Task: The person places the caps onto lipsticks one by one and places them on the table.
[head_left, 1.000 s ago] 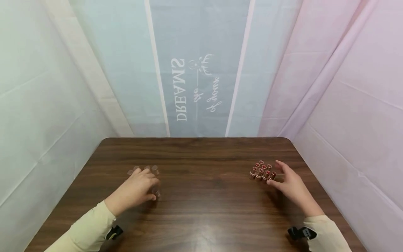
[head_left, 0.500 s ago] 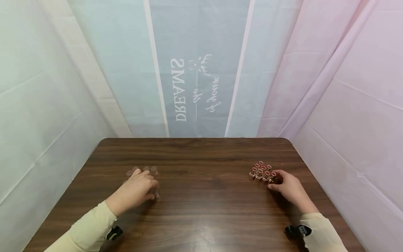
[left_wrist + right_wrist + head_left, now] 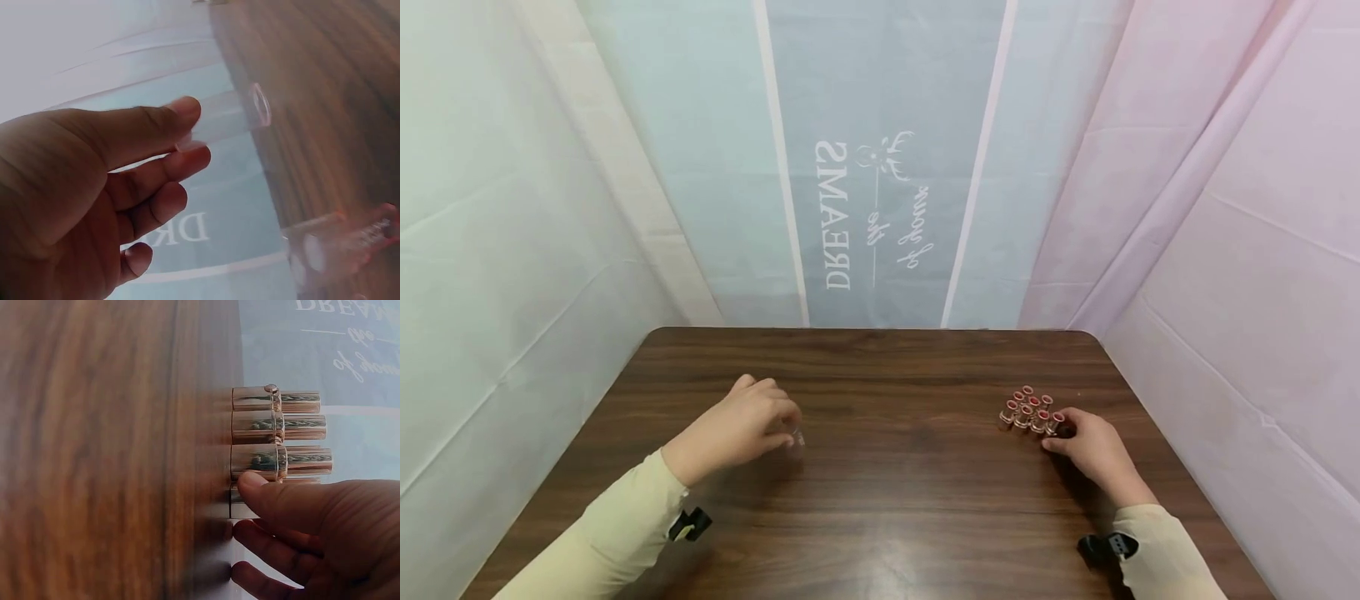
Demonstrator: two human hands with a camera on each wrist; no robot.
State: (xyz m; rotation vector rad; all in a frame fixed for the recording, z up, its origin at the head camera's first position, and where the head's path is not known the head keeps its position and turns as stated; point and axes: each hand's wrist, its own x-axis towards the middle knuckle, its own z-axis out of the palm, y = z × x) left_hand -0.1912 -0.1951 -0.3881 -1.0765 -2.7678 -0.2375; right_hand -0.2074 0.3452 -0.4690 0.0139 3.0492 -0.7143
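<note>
In the left wrist view, the thumb and forefinger of my left hand (image 3: pixel 741 423) pinch a clear lipstick cap (image 3: pixel 226 115), lifted off the table. More clear caps (image 3: pixel 328 250) stand lower down in that view; in the head view the hand and forearm hide them. At the right, several shiny gold lipstick tubes (image 3: pixel 1026 415) with red insides stand upright in a tight cluster. My right hand (image 3: pixel 1096 448) holds the lipstick tube at the cluster's near right corner (image 3: pixel 1057 420), thumb and fingers around its lower part, largely hidden by the thumb in the right wrist view (image 3: pixel 237 501).
Both hands work over a dark wood-grain table (image 3: pixel 880 500). Pale cloth walls (image 3: pixel 1247 275) rise along its sides. Behind its far edge hangs a blue curtain (image 3: pixel 887 75) with white lettering. Each sleeve carries a black wrist camera.
My left hand has risen and moved right, bringing one clear cap away from the others. My right hand has closed in on the corner lipstick tube from a wider, open pose.
</note>
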